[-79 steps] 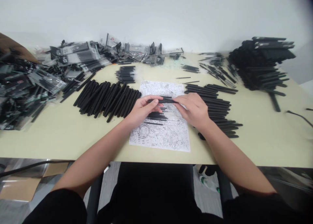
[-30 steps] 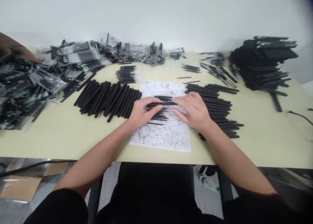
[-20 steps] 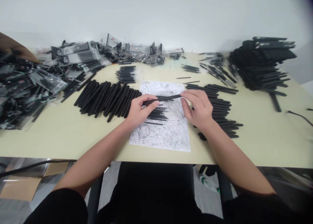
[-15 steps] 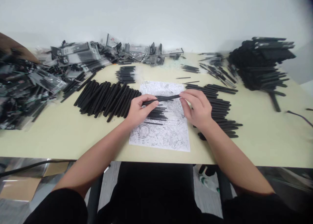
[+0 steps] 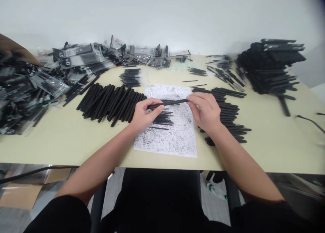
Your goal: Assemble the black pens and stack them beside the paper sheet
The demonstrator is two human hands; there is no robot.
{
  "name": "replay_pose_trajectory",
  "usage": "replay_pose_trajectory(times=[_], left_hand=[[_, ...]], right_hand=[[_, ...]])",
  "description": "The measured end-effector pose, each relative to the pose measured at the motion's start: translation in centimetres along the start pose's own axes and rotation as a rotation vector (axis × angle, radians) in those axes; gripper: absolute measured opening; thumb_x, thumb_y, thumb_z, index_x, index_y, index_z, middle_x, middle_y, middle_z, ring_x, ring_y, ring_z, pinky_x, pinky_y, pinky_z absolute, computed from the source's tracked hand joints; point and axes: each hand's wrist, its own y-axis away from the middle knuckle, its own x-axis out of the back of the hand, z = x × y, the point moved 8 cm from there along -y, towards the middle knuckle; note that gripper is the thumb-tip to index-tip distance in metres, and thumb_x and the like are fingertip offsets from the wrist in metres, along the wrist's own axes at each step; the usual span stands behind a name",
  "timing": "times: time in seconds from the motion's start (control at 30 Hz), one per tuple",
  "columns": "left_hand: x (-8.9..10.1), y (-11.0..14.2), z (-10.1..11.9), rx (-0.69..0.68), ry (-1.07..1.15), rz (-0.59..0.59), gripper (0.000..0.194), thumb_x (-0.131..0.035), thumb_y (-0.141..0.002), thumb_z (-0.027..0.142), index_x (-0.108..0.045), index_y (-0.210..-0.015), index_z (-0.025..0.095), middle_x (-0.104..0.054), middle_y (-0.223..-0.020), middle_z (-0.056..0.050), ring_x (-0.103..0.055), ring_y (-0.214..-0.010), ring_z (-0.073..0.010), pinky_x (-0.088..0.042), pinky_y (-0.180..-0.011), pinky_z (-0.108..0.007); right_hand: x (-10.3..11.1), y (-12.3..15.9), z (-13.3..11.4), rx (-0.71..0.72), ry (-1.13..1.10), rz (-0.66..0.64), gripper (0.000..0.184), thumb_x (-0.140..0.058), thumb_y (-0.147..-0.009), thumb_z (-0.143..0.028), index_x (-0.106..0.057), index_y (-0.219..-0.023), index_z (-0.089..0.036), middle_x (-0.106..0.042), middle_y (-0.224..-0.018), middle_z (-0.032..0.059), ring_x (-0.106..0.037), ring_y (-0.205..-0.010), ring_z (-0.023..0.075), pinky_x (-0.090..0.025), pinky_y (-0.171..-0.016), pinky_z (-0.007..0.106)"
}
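A black pen (image 5: 175, 102) is held nearly level above a scribbled white sheet (image 5: 167, 145). My left hand (image 5: 146, 114) pinches its left end between thumb and fingers. At its right end the fingertips of my right hand (image 5: 205, 111) are closed on it. Thin black refills (image 5: 162, 118) lie on the paper beneath, partly covered by the pen and my left hand. Beside my left hand is a row of thick black pens (image 5: 109, 102). Another stack of black pens (image 5: 230, 112) lies behind and to the right of my right hand.
Clear plastic packets with black contents (image 5: 76, 57) are heaped along the left and back. A bundle of thin black sticks (image 5: 130, 77) lies behind the left row. Loose thin pieces (image 5: 223, 72) and a tall black pile (image 5: 271, 67) stand at the back right. A cable (image 5: 311, 121) lies far right.
The pen's right end has dipped very slightly, with my right hand shifting a little with it. My left hand stays in place.
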Motion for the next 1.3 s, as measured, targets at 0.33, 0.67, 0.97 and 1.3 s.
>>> replay_pose_trajectory(times=[0.33, 0.67, 0.97, 1.3], left_hand=[[0.1, 0.0, -0.3, 0.028, 0.006, -0.017, 0.023, -0.059, -0.089, 0.036, -0.072, -0.086, 0.017, -0.064, -0.065, -0.001, -0.058, -0.062, -0.0104, -0.047, -0.060, -0.025], [0.0, 0.1, 0.7, -0.032, -0.017, -0.037, 0.018, -0.063, -0.085, 0.032, -0.072, -0.083, 0.017, -0.067, -0.070, -0.002, -0.058, -0.065, -0.0115, -0.047, -0.063, -0.026], [0.1, 0.1, 0.5, -0.013, -0.026, -0.028, 0.018, -0.063, -0.085, 0.033, -0.072, -0.083, 0.017, -0.068, -0.072, -0.003, -0.059, -0.067, -0.0121, -0.048, -0.063, -0.026], [0.1, 0.1, -0.4, 0.051, 0.064, -0.054, 0.018, -0.058, -0.087, 0.032, -0.072, -0.086, 0.020, -0.061, -0.065, 0.000, -0.050, -0.056, -0.0099, -0.040, -0.052, -0.025]], right_hand=[[0.1, -0.3, -0.1, 0.021, -0.009, -0.033, 0.029, -0.054, -0.090, -0.014, -0.053, -0.117, -0.024, -0.067, -0.100, 0.0052, -0.064, -0.092, 0.0178, -0.046, -0.073, 0.031], [-0.3, -0.3, -0.1, 0.005, -0.014, -0.063, 0.023, -0.051, -0.093, -0.017, -0.054, -0.114, -0.023, -0.069, -0.088, 0.0017, -0.063, -0.079, 0.0149, -0.045, -0.072, 0.030], [-0.3, -0.4, -0.2, -0.013, -0.032, -0.076, 0.023, -0.048, -0.094, -0.022, -0.055, -0.116, -0.022, -0.069, -0.084, 0.0009, -0.062, -0.071, 0.0146, -0.047, -0.072, 0.031], [-0.7, -0.2, -0.1, -0.029, -0.022, -0.112, 0.028, -0.049, -0.091, -0.021, -0.053, -0.119, -0.024, -0.069, -0.095, 0.0037, -0.064, -0.080, 0.0169, -0.047, -0.075, 0.033]])
